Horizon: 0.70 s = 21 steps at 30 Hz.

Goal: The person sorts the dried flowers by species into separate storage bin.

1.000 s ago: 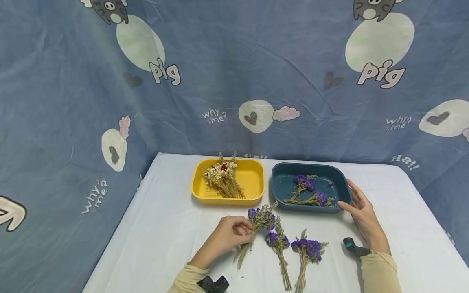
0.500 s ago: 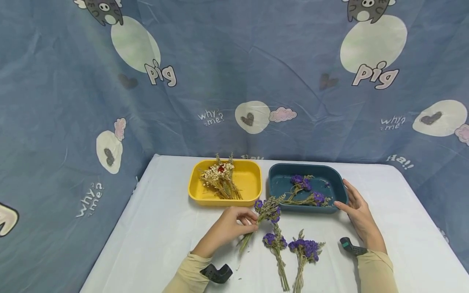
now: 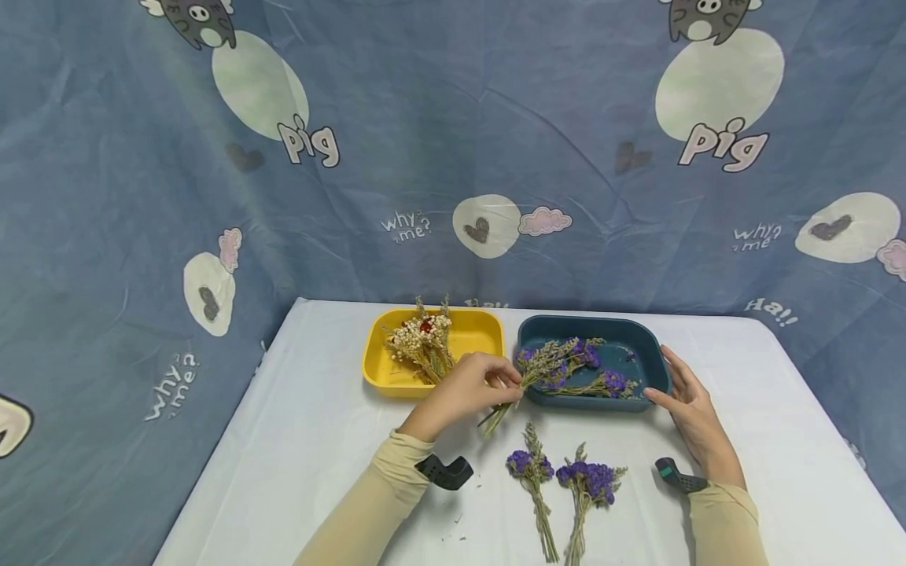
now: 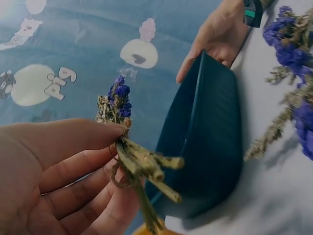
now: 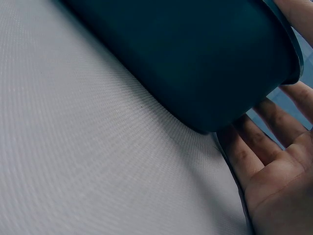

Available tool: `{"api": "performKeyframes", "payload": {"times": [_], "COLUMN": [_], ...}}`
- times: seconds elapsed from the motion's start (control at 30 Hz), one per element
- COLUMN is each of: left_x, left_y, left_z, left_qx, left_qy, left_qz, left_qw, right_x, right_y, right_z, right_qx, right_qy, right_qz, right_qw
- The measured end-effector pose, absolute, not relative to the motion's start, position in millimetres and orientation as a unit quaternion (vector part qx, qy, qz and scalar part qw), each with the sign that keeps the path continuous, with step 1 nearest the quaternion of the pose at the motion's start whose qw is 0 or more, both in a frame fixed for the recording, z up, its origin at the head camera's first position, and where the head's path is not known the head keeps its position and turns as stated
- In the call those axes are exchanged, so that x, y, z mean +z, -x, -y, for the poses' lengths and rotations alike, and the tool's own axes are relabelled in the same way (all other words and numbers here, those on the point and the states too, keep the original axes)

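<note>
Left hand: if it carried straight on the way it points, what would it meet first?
Probably the blue tray: the left hand points its bunch over the near rim, toward flowers inside. Depth is unclear.

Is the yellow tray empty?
No, the yellow tray holds a bunch of cream dried flowers.

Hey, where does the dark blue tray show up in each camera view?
Head: blue tray sits right of centre, beside the yellow tray.
Left wrist: blue tray fills the centre, seen from its side.
Right wrist: blue tray spans the top.
Shared landmark: the right hand at its edge.
</note>
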<state>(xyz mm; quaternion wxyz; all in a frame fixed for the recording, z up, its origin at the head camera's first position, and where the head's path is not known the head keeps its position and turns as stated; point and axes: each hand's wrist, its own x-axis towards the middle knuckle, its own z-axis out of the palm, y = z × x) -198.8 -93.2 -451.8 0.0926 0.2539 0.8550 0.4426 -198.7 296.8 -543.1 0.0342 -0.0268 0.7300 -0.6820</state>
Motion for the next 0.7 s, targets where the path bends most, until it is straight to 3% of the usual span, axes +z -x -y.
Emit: {"api": "performKeyframes", "payload": {"times": [0.7], "left_x": [-436.6], "left_y": [276.5], "left_z": [23.9], "left_qx": [0.335], "left_qy": [-0.303], "left_qz": [-0.871], "left_qw": [0.192], "right_x": [-544.0], "right_y": [200.1], "right_z": [-297.7], "right_qx": [-0.685], "right_qy": [0.027], "right_qz": [-0.728], "right_qw": [0.034]}}
